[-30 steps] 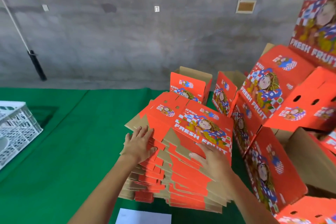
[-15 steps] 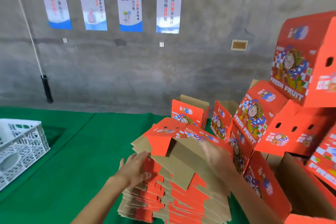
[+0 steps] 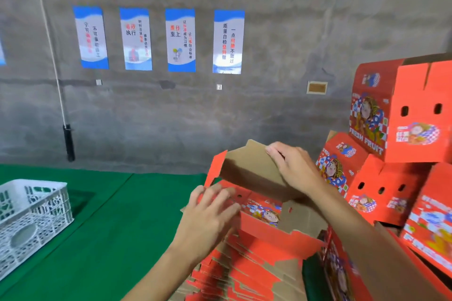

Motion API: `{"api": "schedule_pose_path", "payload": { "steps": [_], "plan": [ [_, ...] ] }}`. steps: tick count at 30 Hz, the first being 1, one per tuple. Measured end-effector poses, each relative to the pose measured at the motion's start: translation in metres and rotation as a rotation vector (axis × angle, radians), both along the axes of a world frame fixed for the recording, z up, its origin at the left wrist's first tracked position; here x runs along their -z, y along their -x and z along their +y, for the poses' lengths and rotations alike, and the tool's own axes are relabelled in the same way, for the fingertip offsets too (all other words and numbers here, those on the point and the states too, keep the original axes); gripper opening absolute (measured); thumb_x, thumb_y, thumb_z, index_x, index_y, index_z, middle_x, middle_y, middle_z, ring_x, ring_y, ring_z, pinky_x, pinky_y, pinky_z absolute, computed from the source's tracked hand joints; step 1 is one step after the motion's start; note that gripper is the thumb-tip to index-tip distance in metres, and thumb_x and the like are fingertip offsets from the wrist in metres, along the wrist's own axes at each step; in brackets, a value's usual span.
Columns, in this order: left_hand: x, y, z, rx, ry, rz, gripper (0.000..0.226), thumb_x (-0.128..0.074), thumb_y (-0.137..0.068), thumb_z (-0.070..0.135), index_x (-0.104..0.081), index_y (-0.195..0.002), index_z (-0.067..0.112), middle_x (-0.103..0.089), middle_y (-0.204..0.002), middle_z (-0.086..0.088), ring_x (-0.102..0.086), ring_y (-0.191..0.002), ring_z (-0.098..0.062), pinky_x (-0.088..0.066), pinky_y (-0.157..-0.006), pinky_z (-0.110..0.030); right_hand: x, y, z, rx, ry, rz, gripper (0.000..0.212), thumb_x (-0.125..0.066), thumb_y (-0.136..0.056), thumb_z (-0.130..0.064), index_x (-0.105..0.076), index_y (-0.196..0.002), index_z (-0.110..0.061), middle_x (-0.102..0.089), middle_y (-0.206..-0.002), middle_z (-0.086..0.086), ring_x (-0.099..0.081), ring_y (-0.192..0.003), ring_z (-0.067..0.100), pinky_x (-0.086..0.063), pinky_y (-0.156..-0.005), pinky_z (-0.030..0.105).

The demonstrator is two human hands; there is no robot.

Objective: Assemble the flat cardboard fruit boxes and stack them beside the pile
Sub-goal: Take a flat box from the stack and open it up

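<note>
I hold one red cardboard fruit box point(image 3: 254, 193) lifted above the pile of flat red boxes point(image 3: 244, 273), its brown inside facing me and partly opened. My right hand point(image 3: 293, 166) grips the box's upper brown flap at its top edge. My left hand point(image 3: 210, 215) lies against the box's left red side with fingers spread and slightly blurred. Assembled red "FRESH FRUIT" boxes point(image 3: 396, 144) are stacked at the right, right next to the pile.
A green cloth point(image 3: 110, 227) covers the table. A white perforated plastic crate point(image 3: 31, 215) stands at the left edge. A grey concrete wall with blue-and-white posters point(image 3: 181, 39) runs behind. A cord with a black handle point(image 3: 68, 142) hangs at the left.
The top flat box has been lifted off the pile and tilted up, its flaps opening. Both hands rose with it. My view has tipped upward toward the wall.
</note>
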State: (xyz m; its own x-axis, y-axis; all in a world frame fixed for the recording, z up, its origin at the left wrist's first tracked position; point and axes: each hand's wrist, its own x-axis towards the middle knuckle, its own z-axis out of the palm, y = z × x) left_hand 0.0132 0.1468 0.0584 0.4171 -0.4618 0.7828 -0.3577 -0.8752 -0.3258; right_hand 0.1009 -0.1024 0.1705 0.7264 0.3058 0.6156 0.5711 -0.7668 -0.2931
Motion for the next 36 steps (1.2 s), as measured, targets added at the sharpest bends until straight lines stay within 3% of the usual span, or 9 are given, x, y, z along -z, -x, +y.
{"api": "schedule_pose_path", "payload": {
  "steps": [4, 10, 15, 19, 22, 25, 30, 33, 36],
  "plan": [
    [-0.009, 0.010, -0.013, 0.103, 0.001, 0.068, 0.023, -0.062, -0.100, 0.052, -0.070, -0.093, 0.032, -0.052, -0.153, 0.003, -0.043, -0.146, -0.028, -0.032, -0.115, -0.055, -0.007, 0.004, 0.012, -0.120, -0.024, 0.031, 0.026, -0.052, -0.106, -0.042, -0.066, -0.091, -0.026, -0.071, -0.085, -0.004, -0.064, -0.084, 0.025, -0.051, -0.083, 0.044],
    [-0.012, 0.005, -0.015, -0.048, -0.048, 0.082, 0.039, -0.045, -0.106, 0.057, -0.065, -0.088, 0.029, -0.059, -0.147, 0.004, -0.042, -0.148, -0.019, -0.033, -0.113, -0.068, -0.003, -0.004, 0.027, -0.200, -0.138, 0.100, 0.025, -0.059, -0.102, -0.044, -0.062, -0.078, -0.041, -0.070, -0.083, -0.013, -0.062, -0.083, 0.008, -0.052, -0.086, 0.041],
    [-0.030, -0.010, -0.012, -0.164, 0.088, 0.130, 0.068, -0.037, -0.091, 0.085, -0.065, -0.077, 0.025, -0.024, -0.170, -0.008, -0.020, -0.158, -0.028, -0.032, -0.106, -0.072, -0.002, -0.017, 0.020, -0.219, -0.182, 0.097, 0.026, -0.061, -0.103, -0.038, -0.071, -0.086, -0.021, -0.072, -0.084, 0.000, -0.065, -0.084, 0.023, -0.051, -0.083, 0.044],
    [-0.045, -0.018, -0.002, -0.233, 0.300, 0.178, 0.083, -0.044, -0.065, 0.103, -0.070, -0.093, 0.029, -0.006, -0.174, -0.005, 0.001, -0.158, -0.046, -0.039, -0.100, -0.075, -0.002, -0.026, 0.002, -0.161, -0.188, 0.111, 0.028, -0.059, -0.103, -0.042, -0.071, -0.088, -0.022, -0.071, -0.084, 0.000, -0.065, -0.085, 0.024, -0.052, -0.084, 0.045],
    [-0.037, -0.025, 0.009, -0.189, 0.608, 0.362, 0.082, -0.053, -0.059, 0.102, -0.065, -0.116, 0.044, -0.008, -0.172, 0.004, -0.022, -0.154, -0.039, -0.056, -0.091, -0.055, 0.002, -0.028, -0.012, -0.111, -0.178, 0.128, 0.027, -0.057, -0.102, -0.046, -0.070, -0.087, -0.027, -0.072, -0.087, -0.008, -0.065, -0.085, 0.016, -0.053, -0.086, 0.043],
    [-0.030, -0.035, 0.021, 0.011, 0.854, 0.478, 0.061, -0.051, -0.074, 0.093, -0.058, -0.120, 0.053, -0.047, -0.144, 0.017, -0.062, -0.121, -0.017, -0.051, -0.091, -0.034, 0.006, -0.029, -0.017, -0.122, -0.177, 0.143, 0.026, -0.058, -0.102, -0.045, -0.071, -0.087, -0.028, -0.073, -0.091, -0.015, -0.066, -0.088, 0.010, -0.053, -0.088, 0.041],
    [-0.033, -0.053, 0.035, 0.142, 1.057, 0.521, 0.023, -0.071, -0.091, 0.055, -0.074, -0.111, 0.047, -0.071, -0.117, 0.030, -0.066, -0.114, 0.001, -0.049, -0.094, -0.024, 0.001, -0.025, -0.018, 0.008, -0.062, 0.094, 0.026, -0.058, -0.099, -0.053, -0.073, -0.099, -0.032, -0.075, -0.101, -0.017, -0.067, -0.101, 0.013, -0.051, -0.087, 0.037],
    [-0.030, -0.058, 0.043, 0.113, 1.178, 0.535, 0.048, -0.088, -0.074, 0.054, -0.076, -0.118, 0.040, -0.073, -0.116, 0.025, -0.066, -0.110, 0.003, -0.050, -0.092, -0.023, -0.007, -0.020, -0.024, 0.286, 0.215, 0.003, 0.048, -0.056, -0.088, -0.073, -0.071, -0.109, -0.032, -0.075, -0.109, -0.009, -0.066, -0.108, 0.022, -0.044, -0.087, 0.037],
    [-0.030, -0.059, 0.049, 0.025, 1.133, 0.513, 0.076, -0.092, -0.066, 0.055, -0.067, -0.136, 0.036, -0.068, -0.126, 0.019, -0.065, -0.111, -0.004, -0.052, -0.095, -0.031, -0.004, -0.017, -0.042, 0.575, 0.320, 0.081, 0.049, -0.058, -0.081, -0.073, -0.065, -0.094, -0.027, -0.073, -0.102, 0.000, -0.067, -0.102, 0.028, -0.041, -0.076, 0.036]
  ]
}}
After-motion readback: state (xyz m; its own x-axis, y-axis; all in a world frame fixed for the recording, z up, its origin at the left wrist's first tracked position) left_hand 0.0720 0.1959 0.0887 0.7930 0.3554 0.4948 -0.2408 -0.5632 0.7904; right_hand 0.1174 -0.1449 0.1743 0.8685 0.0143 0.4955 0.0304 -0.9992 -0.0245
